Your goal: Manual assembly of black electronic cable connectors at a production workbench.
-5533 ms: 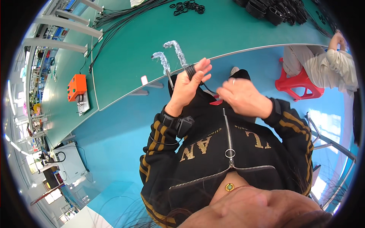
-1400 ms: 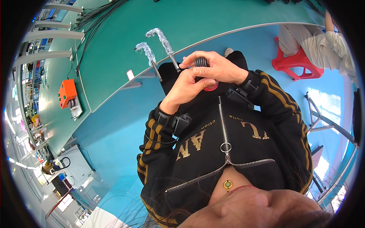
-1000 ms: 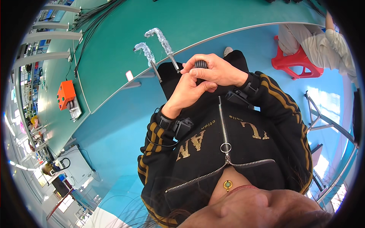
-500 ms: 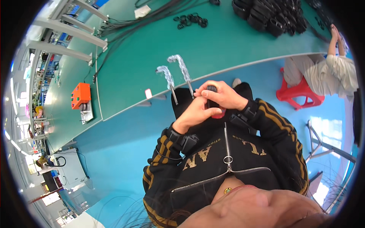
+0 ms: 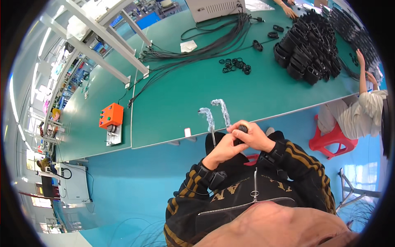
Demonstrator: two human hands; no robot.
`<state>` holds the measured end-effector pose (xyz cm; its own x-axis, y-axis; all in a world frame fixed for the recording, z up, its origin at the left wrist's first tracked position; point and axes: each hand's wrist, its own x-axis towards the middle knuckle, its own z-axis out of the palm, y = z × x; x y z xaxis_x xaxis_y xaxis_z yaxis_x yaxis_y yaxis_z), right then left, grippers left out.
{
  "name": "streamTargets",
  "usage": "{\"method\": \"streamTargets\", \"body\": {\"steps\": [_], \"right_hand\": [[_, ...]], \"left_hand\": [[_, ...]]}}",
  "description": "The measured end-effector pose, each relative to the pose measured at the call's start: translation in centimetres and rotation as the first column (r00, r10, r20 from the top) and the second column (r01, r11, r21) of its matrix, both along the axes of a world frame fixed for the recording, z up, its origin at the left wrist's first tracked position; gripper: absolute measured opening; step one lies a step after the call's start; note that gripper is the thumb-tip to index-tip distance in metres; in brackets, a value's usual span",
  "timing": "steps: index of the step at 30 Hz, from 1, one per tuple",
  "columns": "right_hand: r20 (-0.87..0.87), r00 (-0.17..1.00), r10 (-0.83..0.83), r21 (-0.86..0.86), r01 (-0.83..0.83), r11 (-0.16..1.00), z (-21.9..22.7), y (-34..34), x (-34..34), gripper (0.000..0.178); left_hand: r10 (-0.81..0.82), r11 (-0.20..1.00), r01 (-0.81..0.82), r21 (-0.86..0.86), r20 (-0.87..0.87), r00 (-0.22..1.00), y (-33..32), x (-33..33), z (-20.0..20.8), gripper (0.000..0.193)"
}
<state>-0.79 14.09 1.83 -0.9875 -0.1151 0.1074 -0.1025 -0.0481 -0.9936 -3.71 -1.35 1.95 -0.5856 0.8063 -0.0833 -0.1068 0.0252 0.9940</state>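
Observation:
My two hands meet just beyond the near edge of the green table, both closed round a black ribbed piece. My left hand wraps it from below left, and my right hand grips it from the right with the thumb across. Most of the piece is hidden by my fingers, so its exact kind does not show. Right ahead of my hands, two bent rods covered in crinkled clear film, a left one and a right one, stick out over the table edge.
Small black rings lie farther back, beside black cables. A heap of black looped parts fills the far right. An orange button box sits at left. One co-worker sits on a red stool; another person's hand reaches in at the back.
The view has tilted up and shifted, so more of the table's far side shows and everything sits lower and mostly farther right. My hands still hold the black ribbed piece.

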Motion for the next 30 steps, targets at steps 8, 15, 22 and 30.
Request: {"method": "streamTargets", "body": {"steps": [8,15,22,30], "right_hand": [[0.115,0.993,0.024,0.192,-0.046,0.98,1.7,-0.8,0.3,0.022],[0.141,0.977,0.161,0.17,-0.184,0.968,2.9,-0.1,-1.7,0.05],[-0.284,0.958,0.045,0.568,0.13,0.813,8.2,8.6,-16.1,0.03],[-0.225,0.971,-0.087,0.887,0.241,0.395,2.2,15.5,-30.2,0.014]], "left_hand": [[-0.041,0.998,0.038,-0.044,-0.071,0.997,-1.3,0.0,0.4,0.017],[0.009,1.0,-0.006,0.023,-0.133,0.991,-1.5,-2.1,0.5,0.013],[0.09,0.996,-0.089,0.02,-0.084,0.992,-4.2,-5.5,2.3,0.011],[0.252,0.968,-0.252,0.009,0.041,0.967,-5.4,-7.4,0.8,0.01]]}}
